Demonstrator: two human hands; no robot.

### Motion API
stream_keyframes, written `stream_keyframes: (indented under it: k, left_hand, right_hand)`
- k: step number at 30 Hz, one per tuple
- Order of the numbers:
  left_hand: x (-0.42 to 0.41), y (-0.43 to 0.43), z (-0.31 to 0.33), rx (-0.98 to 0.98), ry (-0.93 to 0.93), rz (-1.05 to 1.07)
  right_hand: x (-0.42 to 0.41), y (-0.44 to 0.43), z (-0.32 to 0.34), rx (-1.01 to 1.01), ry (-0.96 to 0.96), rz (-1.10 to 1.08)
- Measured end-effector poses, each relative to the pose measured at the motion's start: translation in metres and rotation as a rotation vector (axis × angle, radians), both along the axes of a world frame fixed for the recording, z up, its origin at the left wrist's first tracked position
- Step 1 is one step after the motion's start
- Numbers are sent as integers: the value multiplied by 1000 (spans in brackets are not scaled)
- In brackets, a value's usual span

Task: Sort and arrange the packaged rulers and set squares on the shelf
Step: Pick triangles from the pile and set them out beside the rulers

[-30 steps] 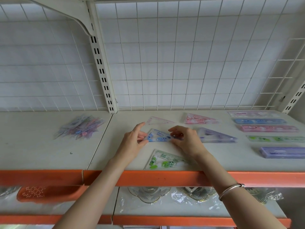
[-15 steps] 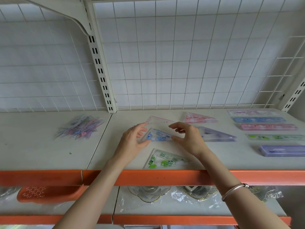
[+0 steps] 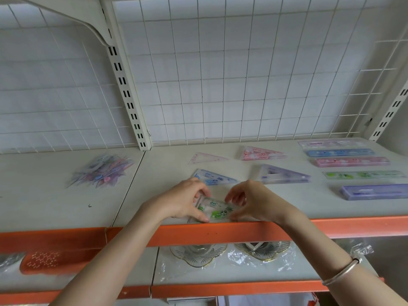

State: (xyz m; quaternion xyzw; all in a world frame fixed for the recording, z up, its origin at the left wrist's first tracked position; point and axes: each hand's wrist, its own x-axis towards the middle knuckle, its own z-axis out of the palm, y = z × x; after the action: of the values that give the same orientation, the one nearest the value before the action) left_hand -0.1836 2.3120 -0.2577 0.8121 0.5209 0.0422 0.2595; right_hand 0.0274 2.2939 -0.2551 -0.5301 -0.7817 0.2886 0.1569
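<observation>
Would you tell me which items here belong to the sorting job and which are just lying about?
Job: green set square, gripped by left hand and right hand; blue set square; purple set square; pink ruler; green ruler; mixed pile on the left.

Lying about: glass dishes, orange perforated tray, on the lower shelf.

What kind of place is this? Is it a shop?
Probably a shop or stockroom: a shelf with an orange edge and a wire grid back, packaged rulers laid in a row, and plastic-wrapped glass dishes below.
</observation>
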Motion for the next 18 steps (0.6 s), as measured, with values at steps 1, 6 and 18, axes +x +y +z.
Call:
stream_keyframes:
  k: [1, 6, 18]
  left_hand:
    - [2, 0, 1, -16, 32, -6]
    - [9, 4, 10, -118, 141, -24]
    - [12, -3, 12, -45, 119, 55]
  right_hand:
    - [-2, -1, 0, -8, 0, -8]
    - [-10, 1, 1, -44, -90, -29]
    - [-18, -11, 3, -55, -122, -125]
